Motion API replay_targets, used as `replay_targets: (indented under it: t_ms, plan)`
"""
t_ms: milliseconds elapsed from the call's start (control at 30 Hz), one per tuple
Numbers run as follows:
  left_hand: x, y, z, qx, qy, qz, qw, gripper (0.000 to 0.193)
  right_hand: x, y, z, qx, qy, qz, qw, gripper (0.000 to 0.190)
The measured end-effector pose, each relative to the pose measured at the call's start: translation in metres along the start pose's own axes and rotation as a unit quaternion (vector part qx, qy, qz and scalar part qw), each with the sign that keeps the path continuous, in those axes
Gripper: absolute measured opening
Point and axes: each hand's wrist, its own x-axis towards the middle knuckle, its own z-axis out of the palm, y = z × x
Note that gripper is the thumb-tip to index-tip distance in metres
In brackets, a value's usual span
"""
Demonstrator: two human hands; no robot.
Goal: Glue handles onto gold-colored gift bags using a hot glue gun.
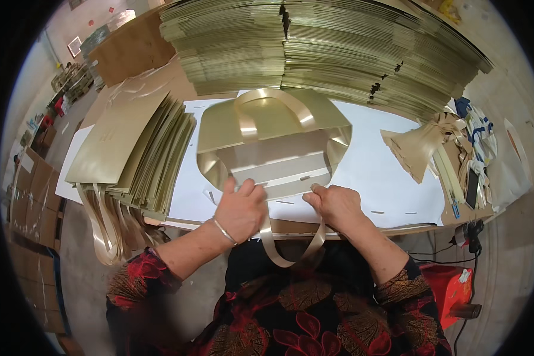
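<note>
A gold paper gift bag (pixel 276 113) lies before me with its mouth held wide towards me, its pale inside showing. Its far ribbon handle (pixel 273 95) arches over the upper panel. The near ribbon handle (pixel 271 249) hangs down over the table's front edge. My left hand (pixel 242 209) grips the near rim left of the middle, fingers reaching over the edge. On the right part of the same rim, my right hand (pixel 336 204) pinches the paper between thumb and fingers. The fingertips inside the bag are partly hidden.
Several gold bags with ribbon handles lean in a row (pixel 129 151) at the left. Tall stacks of flat gold bags (pixel 329 49) stand at the back. Ribbon bunches (pixel 427 138) and a blue-handled tool (pixel 455 209) lie right. A red stool (pixel 449 289) is below.
</note>
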Motion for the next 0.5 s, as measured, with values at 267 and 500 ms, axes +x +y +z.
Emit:
replay_targets:
  t_ms: [267, 500]
  plan:
    - [0.115, 0.032, 0.089, -0.338, 0.197, -0.136, 0.91, 0.021, -0.02, 0.012, -0.013, 0.069, 0.045, 0.007, 0.997, 0.041]
    - [0.088, 0.044, 0.073, -0.269, 0.205, -0.124, 0.933, 0.024, -0.113, 0.138, -0.139, 0.117, 0.252, 0.241, 0.93, 0.023]
